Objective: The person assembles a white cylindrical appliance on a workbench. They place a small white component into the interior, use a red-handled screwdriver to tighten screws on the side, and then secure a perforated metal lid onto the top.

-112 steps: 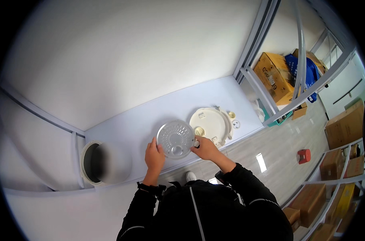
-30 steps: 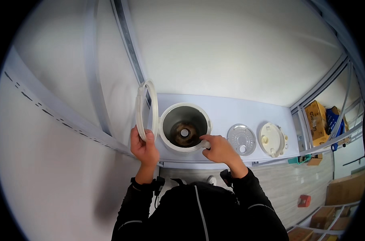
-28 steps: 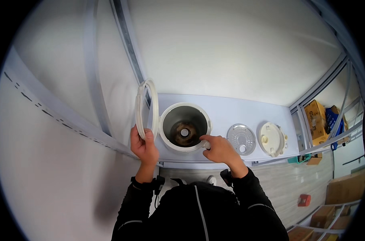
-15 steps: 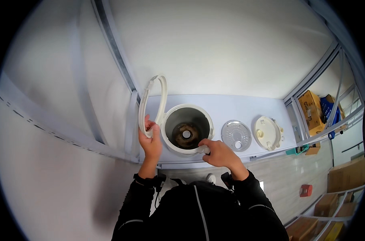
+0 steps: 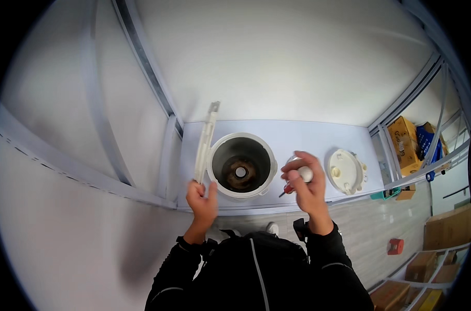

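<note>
My left hand [image 5: 202, 203] grips the lower end of a white ring-shaped lid frame [image 5: 205, 142], which stands nearly edge-on along the left side of a rice cooker body [image 5: 267, 146]. The cooker is open at the top. Its grey interior has a brown-stained bottom with a round light piece in the centre. To the cooker's right, my right hand [image 5: 309, 189] is raised and closed on a screwdriver [image 5: 287, 188], with a thin dark shaft, a red part and a rounded white end. Behind that hand, a silvery perforated disc is mostly hidden.
A round cream lid part [image 5: 344, 172] with small pieces beside it lies at the right of the white table [image 5: 318, 132]. Grey frame posts stand at both ends. Cardboard boxes [image 5: 404, 142] and a red stool [image 5: 395, 246] are farther right.
My right hand has left the cooker's front rim and moved right, over the perforated disc. The lid frame has turned from an open oval to nearly edge-on, and my left hand has shifted slightly nearer me.
</note>
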Available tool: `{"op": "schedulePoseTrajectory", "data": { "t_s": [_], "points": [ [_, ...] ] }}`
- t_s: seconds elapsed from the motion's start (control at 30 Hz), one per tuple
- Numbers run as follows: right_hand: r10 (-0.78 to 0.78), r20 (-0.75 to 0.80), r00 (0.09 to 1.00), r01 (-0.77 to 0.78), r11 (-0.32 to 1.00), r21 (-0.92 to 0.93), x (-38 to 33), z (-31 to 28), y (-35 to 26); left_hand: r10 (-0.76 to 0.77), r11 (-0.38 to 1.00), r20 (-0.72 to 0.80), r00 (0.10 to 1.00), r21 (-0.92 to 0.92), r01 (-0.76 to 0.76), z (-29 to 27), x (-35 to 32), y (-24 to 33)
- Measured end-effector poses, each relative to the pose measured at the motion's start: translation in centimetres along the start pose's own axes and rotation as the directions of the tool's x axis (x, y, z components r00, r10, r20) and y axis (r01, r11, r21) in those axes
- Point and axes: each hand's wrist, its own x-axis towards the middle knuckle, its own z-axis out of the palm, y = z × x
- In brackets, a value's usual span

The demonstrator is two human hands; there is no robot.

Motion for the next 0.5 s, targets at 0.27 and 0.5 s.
{"op": "schedulePoseTrajectory", "data": {
  "t_s": [0.27, 0.5],
  "points": [
    [-0.327, -0.092, 0.941, 0.317, 0.943, -0.106, 2.0, -0.4, 0.8, 0.433, 0.885, 0.087, 0.897, 0.144, -0.442, 2.9, 1.2, 7.7],
    [-0.053, 0.038, 0.998, 0.057, 0.990, -0.129, 2.2, 2.5, 4.8, 0.445, 0.840, 0.176, 0.878, 0.257, -0.478, 3.2, 1.4, 7.1]
  ]
}}
